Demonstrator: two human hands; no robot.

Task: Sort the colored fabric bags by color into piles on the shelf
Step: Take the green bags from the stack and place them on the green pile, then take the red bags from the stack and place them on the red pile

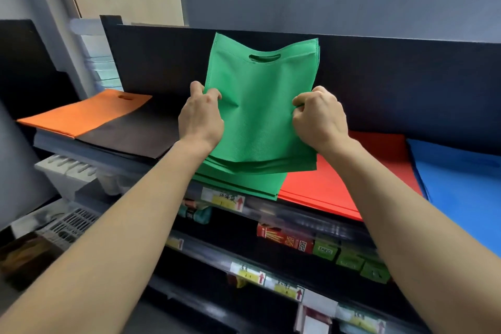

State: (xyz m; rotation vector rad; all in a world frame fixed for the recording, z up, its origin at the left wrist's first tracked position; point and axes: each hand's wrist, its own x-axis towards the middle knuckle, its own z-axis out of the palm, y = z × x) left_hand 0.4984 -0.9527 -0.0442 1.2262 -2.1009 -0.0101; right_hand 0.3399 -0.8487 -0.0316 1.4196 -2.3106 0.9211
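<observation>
Green bags [260,106]: held as a thin stack, upright, handle slot at top, in front of the dark back panel [379,76] and above the shelf [271,211]. Lower edge just over a flat green pile [244,184] on that shelf; contact or gap cannot be told.

Same shelf, left to right:
- orange bag [81,114], flat, partly overlapping a black pile [135,133];
- green pile, rear part hidden behind the held stack;
- red pile [325,187], just beside the green pile, left rear corner also hidden by the stack;
- blue pile [461,184], at far right beside the red.

Below the shelf edge: price tag [225,202] on the rail; red box [284,238] and green boxes [349,259] on a lower shelf; white basket [67,228] at lower left.

Left hand [200,119]: raised, back toward the camera, fingers [212,95] curled and pinching the stack's left edge.

Right hand [320,119]: raised to the same height, fingers [303,99] clenched on the stack's right edge, fabric puckered at the grip.

Both forearms bare, extended forward and upward, well apart at the elbows.
</observation>
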